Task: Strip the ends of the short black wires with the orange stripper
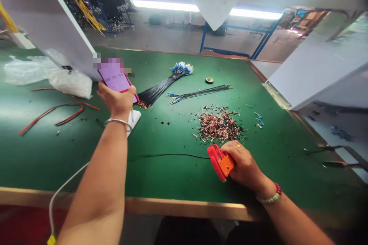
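The left hand (116, 100) is tilting a phone (114, 76) toward the camera, its fingers curled behind it, screen showing; the right hand (244, 164) is pressing its fingers together over a red hand tool (220, 161), steadying it near the counter's (184, 207) front edge.

The table top (169, 178) is dark green. The phone (114, 77) has a purple screen and a red edge (the top of it is blurred into little pink and gray squares). The tool (221, 162) is red and orange. The long wires (155, 93) are black with blue tips. The small bits in the pile (218, 127) are shiny copper brown. The thin wires (70, 116) are red. The bracelet (271, 198) has red and pale green beads. The far frame (204, 38) is blue.
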The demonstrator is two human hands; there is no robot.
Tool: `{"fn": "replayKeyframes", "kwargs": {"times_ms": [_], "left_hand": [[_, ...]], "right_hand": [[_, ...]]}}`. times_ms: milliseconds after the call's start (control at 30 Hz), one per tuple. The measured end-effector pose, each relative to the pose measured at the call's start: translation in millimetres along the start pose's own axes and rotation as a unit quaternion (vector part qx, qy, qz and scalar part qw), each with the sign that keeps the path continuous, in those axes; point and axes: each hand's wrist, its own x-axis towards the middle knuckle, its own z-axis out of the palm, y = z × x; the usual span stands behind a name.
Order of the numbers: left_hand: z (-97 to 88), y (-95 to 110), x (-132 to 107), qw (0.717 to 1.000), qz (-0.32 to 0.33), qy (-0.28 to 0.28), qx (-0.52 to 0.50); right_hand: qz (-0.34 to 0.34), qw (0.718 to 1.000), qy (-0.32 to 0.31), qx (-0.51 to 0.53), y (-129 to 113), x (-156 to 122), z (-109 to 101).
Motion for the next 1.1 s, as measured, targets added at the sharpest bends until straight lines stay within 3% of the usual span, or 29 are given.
{"fn": "replayKeyframes", "kwargs": {"times_ms": [33,167,367,600,1100], "left_hand": [[-1.5,8,-10,0.999,-0.003,0.035,0.01],[-8.6,30,-41,0.998,0.036,0.06,0.009],[-10.4,24,-65,0.995,0.056,0.079,-0.01],[-2.2,18,-73,0.994,0.084,0.064,-0.039],[-5.9,18,-69,0.993,0.082,0.06,-0.054]], "right_hand": [[-0.004,1.0,0.002,0.0,-1,0,0],[-0.019,1.0,0.014,-0.002,-3,1,-2],[-0.044,0.999,0.005,-0.021,-2,3,0],[-0.039,0.999,0.004,-0.009,-3,4,0],[-0.034,0.999,-0.028,-0.029,-2,2,0]]}}
